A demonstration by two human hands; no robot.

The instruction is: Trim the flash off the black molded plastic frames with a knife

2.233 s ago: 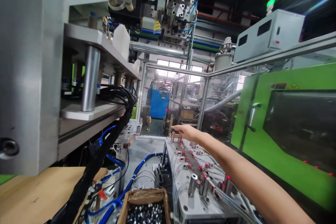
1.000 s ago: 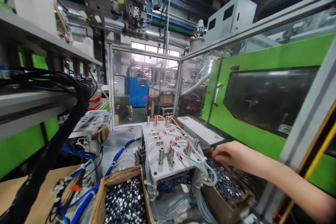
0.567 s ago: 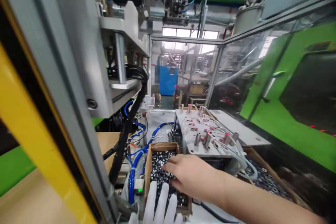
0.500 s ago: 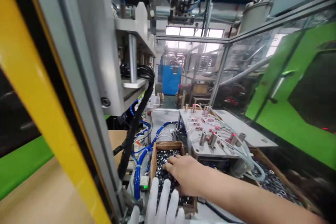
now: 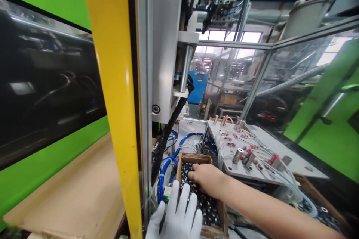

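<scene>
Head view: from my remote seat I'm looking down a narrow gap. A green machine (image 5: 42, 82) fills 9 o'clock, a second green machine (image 5: 331, 119) sits behind glass at 3 o'clock, and a yellow post (image 5: 112, 82) stands at 11 o'clock. Cardboard (image 5: 70, 190) lies at 8 o'clock. At 4 o'clock is a metal plate (image 5: 232, 145) studded with fittings and thin clear tubes, and beyond it, further out at 4 o'clock, is a second wooden tray (image 5: 307, 186). Blue hoses (image 5: 168, 183) run just beside a wooden tray (image 5: 193, 158) at 6 o'clock, which is heaped with small black-and-white parts (image 5: 203, 209).

My right hand (image 5: 206, 177) reaches in from 4 o'clock, its fingers (image 5: 193, 174) together and pressed into that heap. I cannot tell whether they grip anything. Another person's white-gloved hand (image 5: 175, 213) rises at 6 o'clock, fingers spread, just beside the tray. My left hand does not show.
</scene>
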